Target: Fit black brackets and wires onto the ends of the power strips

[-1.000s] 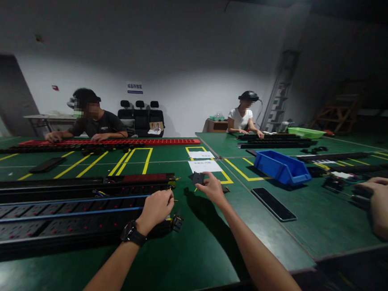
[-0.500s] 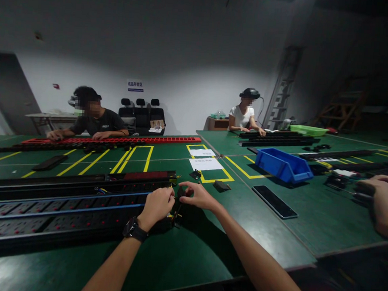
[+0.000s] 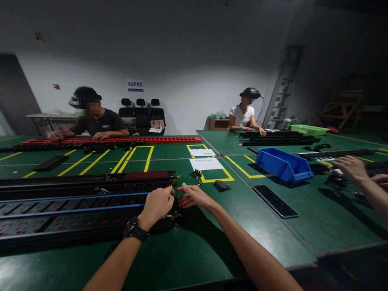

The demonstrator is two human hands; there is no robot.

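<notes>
black rail (image 3: 74, 221) | end under left grip (image 3: 157, 205), beside right grip (image 3: 197, 197) | closure, both: can't tell

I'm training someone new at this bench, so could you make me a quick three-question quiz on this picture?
1. Fill in: The black watch is on the camera wearer's ____ wrist.

2. True or false: The phone lies nearer the camera than the blue bin.

3. Where are the wearer's left hand and right hand?
A. Inside the blue bin
B. At one end of the long black assembly
C. On the phone

Key: 1. left; 2. true; 3. B
</notes>
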